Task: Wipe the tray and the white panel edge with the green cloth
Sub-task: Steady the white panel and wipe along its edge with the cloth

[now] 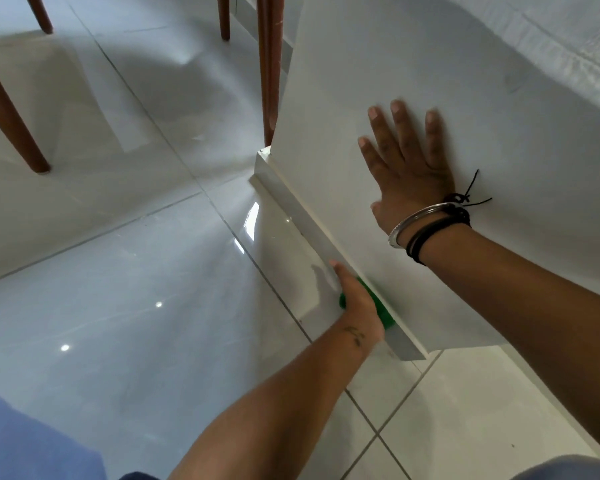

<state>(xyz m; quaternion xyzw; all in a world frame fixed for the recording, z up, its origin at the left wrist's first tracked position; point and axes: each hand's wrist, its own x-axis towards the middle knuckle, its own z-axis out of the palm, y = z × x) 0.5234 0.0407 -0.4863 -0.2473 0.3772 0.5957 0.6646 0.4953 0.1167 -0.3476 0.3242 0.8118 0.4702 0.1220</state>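
Observation:
A large white panel [413, 81] stands at the right of the head view, with a narrow white base edge [291, 209] running along the floor. My left hand [355, 303] presses a green cloth [381, 311] against that lower edge; most of the cloth is hidden under the hand. My right hand [406, 164] lies flat on the panel's face with fingers spread, holding nothing. A silver bangle and black threads circle its wrist. No tray is in view.
Glossy grey floor tiles [118, 306] fill the left and bottom. Brown wooden chair legs [271, 64] stand close behind the panel, and others [11, 116] at the far left. A white cloth-covered surface [568, 36] lies at the top right.

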